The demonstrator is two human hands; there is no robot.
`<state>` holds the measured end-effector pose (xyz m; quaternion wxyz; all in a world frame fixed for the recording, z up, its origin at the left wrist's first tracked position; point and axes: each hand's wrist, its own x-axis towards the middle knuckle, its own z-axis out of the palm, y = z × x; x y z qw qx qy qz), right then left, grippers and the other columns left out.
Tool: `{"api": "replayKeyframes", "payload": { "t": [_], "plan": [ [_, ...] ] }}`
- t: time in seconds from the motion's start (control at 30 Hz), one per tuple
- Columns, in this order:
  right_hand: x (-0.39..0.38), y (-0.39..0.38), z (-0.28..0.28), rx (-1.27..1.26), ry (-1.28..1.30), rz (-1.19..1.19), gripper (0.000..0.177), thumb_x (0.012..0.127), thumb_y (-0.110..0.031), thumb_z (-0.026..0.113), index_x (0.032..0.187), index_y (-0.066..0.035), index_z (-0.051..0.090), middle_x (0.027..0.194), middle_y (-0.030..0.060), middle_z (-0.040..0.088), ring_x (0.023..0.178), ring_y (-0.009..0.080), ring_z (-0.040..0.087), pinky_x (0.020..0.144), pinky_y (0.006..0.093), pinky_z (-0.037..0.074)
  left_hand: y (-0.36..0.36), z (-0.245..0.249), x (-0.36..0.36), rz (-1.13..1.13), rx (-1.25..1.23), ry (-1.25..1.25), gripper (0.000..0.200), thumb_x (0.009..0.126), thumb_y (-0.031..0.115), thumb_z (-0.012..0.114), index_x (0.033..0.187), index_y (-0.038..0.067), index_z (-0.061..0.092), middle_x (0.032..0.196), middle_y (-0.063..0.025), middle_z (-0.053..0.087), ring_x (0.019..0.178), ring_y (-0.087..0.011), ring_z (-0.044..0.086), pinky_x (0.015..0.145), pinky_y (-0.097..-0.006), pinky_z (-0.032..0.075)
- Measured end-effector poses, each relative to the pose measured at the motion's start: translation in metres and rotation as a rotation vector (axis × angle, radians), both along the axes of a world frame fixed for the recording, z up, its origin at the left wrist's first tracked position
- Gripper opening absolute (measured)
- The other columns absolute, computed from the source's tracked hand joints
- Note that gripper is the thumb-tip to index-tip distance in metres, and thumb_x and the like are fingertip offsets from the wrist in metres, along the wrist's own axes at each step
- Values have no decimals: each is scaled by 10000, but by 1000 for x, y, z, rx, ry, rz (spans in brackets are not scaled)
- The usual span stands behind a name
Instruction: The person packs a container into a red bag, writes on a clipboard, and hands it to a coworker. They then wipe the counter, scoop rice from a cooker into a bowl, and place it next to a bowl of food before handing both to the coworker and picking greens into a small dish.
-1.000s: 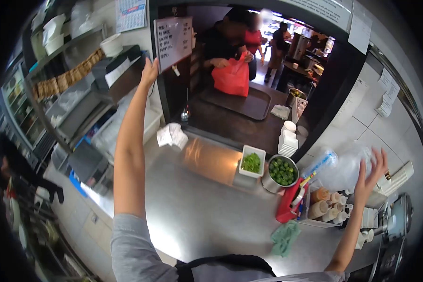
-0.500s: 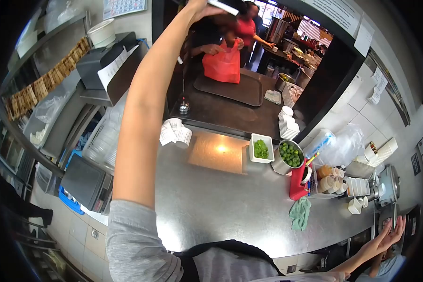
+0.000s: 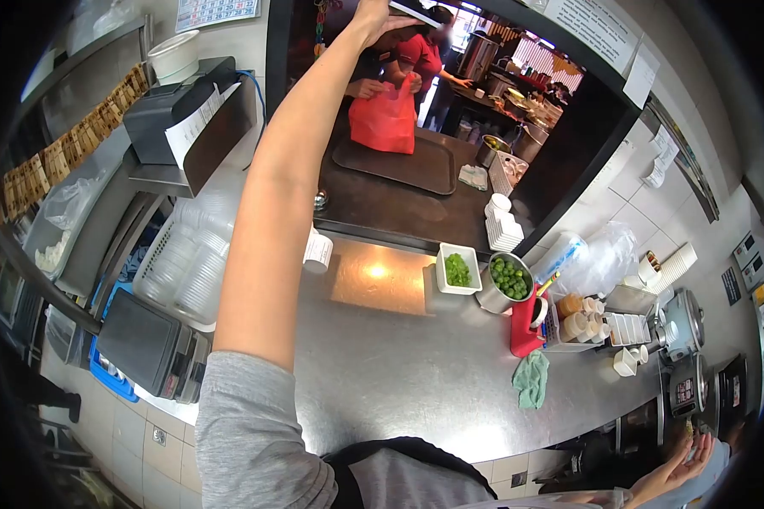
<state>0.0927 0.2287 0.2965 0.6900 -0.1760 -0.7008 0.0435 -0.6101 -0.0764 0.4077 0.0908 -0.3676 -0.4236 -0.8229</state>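
Note:
My left arm reaches up across the view, and my left hand (image 3: 373, 24) is at the top edge, in front of the serving hatch. Its fingers hold a flat, dark thing with a white edge (image 3: 416, 12), partly cut off by the frame. Low at the right, my right hand (image 3: 681, 468) is held out with its fingers apart and slightly bent; nothing shows in it. Beyond the hatch, another person's hands hold a red plastic bag (image 3: 382, 123) over a dark tray (image 3: 437, 165).
On the steel counter (image 3: 399, 365) stand a white tub of chopped greens (image 3: 458, 270), a metal pot of limes (image 3: 509, 278), a red holder (image 3: 528, 327) and a green cloth (image 3: 530, 379). Clear plastic containers (image 3: 199, 263) fill a basket at left. Another person's sleeve (image 3: 709, 475) is near my right hand.
My view has turned slightly, shifting the counter leftward. My left hand has moved a little right with the flat thing. My right hand has dropped lower, its fingers more bent.

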Motion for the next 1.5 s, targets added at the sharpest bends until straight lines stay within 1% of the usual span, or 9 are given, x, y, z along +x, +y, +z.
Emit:
{"api": "replayKeyframes", "payload": {
  "t": [0.27,0.6,0.87,0.9,1.0,1.13,1.27,1.3,1.5],
  "plan": [
    [-19,9,-14,-59,-69,-3,357,906,-97,476,1237,17,405,1236,126,429,1109,203,448,957,298,343,-6,6,34,42,22,-35,340,963,212,281,1206,-22,322,1130,-240,449,915,-412,581,764,-461,544],
    [-10,21,-32,-128,-172,48,352,900,-56,464,1237,10,385,1244,112,401,1059,209,435,940,315,339,-20,29,-2,-112,142,-48,429,967,233,218,1192,-117,323,1161,-256,463,1101,-400,472,931,-470,446],
    [-18,24,-49,-211,-194,91,352,903,-68,465,1241,1,390,1228,100,418,1032,203,462,921,300,355,-12,15,23,19,170,-6,445,959,251,244,1153,-134,356,1106,-274,489,985,-407,547,854,-456,504],
    [-23,23,-51,-211,-203,95,354,905,-72,466,1244,0,391,1225,96,426,1021,198,475,915,294,363,-12,8,27,-27,167,-61,350,924,185,331,1136,-79,416,1123,-243,502,1006,-376,538,891,-468,460],
    [-35,26,-59,-240,-224,151,351,898,-56,472,1238,-1,403,1226,89,430,1003,179,482,892,275,374,-15,-14,61,6,83,116,372,880,130,301,1065,-190,350,990,-312,535,917,-404,589,779,-449,541],
    [-78,17,-66,-355,-351,375,263,882,-30,486,1141,13,493,1125,76,517,937,136,505,844,244,392,-26,-39,104,60,-186,32,337,922,151,303,1095,-130,375,1080,-256,513,994,-344,567,865,-407,500],
    [-161,-29,-82,-501,-564,766,275,868,-35,491,1137,19,513,1032,108,581,903,157,560,824,268,427,-43,-55,162,-82,-133,24,341,933,177,323,1109,-108,388,1064,-237,542,982,-323,576,856,-408,494],
    [-181,-41,-86,-573,-672,885,310,864,-65,508,1161,23,517,1108,112,579,1012,195,560,877,292,422,-48,-61,169,-146,-87,24,344,929,200,364,1113,-87,404,1072,-216,553,985,-296,578,859,-396,487],
    [-347,-113,-162,-365,-777,1284,864,732,-220,716,1406,-97,189,1452,128,199,1312,265,256,997,399,298,-88,-80,234,-350,38,-14,344,901,235,461,1119,-32,450,1068,-140,578,978,-196,580,861,-348,475]
  ]
}}
